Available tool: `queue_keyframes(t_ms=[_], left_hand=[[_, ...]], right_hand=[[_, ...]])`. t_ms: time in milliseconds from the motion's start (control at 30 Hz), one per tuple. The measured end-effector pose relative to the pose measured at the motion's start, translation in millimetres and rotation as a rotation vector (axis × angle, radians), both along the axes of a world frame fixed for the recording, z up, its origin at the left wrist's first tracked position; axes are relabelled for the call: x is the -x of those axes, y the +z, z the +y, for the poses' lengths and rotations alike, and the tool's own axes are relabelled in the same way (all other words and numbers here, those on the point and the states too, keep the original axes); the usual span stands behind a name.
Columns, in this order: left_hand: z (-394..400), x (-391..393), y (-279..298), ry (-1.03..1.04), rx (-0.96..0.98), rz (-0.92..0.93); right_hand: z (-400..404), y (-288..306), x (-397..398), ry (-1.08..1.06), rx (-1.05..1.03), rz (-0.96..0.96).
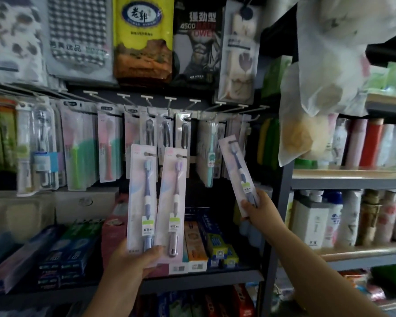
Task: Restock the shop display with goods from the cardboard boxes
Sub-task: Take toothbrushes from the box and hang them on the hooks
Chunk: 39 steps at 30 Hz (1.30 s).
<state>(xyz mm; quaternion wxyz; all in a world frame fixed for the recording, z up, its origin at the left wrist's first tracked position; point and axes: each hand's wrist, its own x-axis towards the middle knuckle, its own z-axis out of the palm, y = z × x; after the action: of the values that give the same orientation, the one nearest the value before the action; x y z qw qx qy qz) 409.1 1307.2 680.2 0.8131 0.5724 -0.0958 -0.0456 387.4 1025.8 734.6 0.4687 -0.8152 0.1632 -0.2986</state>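
Nearest to me, the left hand (133, 261) comes up from the bottom edge and grips two toothbrush packs by their lower ends, fanned a little apart. The blue toothbrush pack (142, 197) stands almost upright on the left; the purple toothbrush pack (173, 202) leans slightly right, just beside it and overlapping it near the hand. The thumb lies across the front of both packs.

To the right and a bit higher, the right hand (258, 209) holds a third toothbrush pack (237, 170) pinched at its bottom end. This pack tilts to the left, its top reaching up toward the row of hooks (169, 99) farther back.

On those hooks hang more toothbrush packs (162, 131) in a crowded line, with pink and green ones farther left. Above them hang packaged towels (143, 37) in yellow, black and checked wrappers.

Below the hands, a dark shelf (204, 279) carries toothpaste boxes (196, 243) lying in stacks, blue ones on the left, orange and white in the middle.

Far right, other shelves hold bottles (311, 220) and rolled goods, and a pale plastic bag (325, 65) hangs from above.
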Motion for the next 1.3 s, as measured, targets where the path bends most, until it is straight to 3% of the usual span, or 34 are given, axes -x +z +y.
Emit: queue_keyframes(t_ms=[267,633,967,1200,1300], left_hand=[[-17.3,-4.1,10.1,-0.017,0.045,-0.007],[-23.4,-39.2,24.9,0.051,0.086,-0.086],[-17.6,-67.5,34.2,0.001,0.086,-0.095],[-11.1,-77.0,24.9,-0.042,0.057,-0.083],[-16.1,-79.6,18.7,-0.059,0.094,-0.055]], right_hand=[[-22.3,38.3,-51.3,0.009,0.122,0.016],[-31.7,40.9,-114.8,0.066,-0.239,-0.071],[-29.2,28.2,-170.3,0.068,-0.422,-0.153],[-26.8,-9.4,-178.4,0.063,-0.714,-0.004],[-14.2,-20.8,-146.3,-0.149,-0.444,0.013]])
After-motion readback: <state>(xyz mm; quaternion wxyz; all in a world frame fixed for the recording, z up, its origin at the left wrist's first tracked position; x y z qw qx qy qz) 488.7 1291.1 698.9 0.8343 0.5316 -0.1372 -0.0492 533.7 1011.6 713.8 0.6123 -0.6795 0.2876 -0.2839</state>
